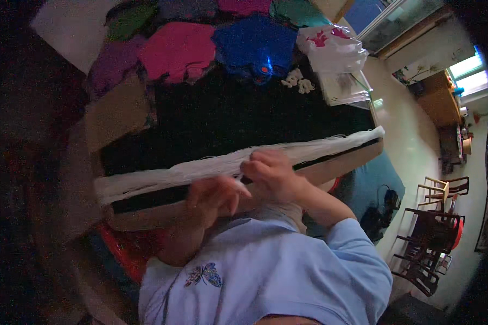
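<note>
Your left hand (214,196) is loosely half-curled, right hand (268,170) curled tighter, both at the long white stringy thread bundle (195,167); can't tell what either grips.

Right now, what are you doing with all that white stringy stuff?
A person's left hand and right hand are close together at the long bundle of white strands; their exact grip is unclear. The bundle lies across the table's near side. Beyond are pink cloth and blue cloth.
</note>
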The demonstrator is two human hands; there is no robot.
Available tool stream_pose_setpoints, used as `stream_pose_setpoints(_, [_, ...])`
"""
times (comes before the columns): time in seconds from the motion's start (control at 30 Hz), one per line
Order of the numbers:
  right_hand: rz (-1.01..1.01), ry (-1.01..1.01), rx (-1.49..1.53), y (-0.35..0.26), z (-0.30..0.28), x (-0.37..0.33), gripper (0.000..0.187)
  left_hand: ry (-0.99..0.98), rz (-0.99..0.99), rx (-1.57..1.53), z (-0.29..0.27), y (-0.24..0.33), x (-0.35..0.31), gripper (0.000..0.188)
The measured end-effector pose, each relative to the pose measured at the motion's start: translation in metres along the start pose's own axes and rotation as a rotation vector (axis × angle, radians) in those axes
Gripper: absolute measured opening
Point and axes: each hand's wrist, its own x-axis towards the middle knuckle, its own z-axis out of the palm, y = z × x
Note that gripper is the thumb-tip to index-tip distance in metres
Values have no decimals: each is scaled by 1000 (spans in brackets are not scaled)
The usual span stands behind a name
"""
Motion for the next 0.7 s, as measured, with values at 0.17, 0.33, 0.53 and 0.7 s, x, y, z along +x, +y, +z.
stream_pose_setpoints(0.17, [-80, 3, -147, 1, 29, -18, 35, 307, 568, 680, -13, -10, 36, 24])
stream_pose_setpoints(0.33, [-146, 124, -76, 1, -19, 11, 34, -57, 47, 182, -8, -13, -7, 23])
stream_pose_setpoints(0.53, [-86, 16, 5, 7, 10, -22, 26, 324, 346, 649, 4, 5, 36, 25])
stream_pose_setpoints(0.7, [-60, -7, -108, 2, -24, -7, 20, -349, -117, 494, 25, 44, 12, 21])
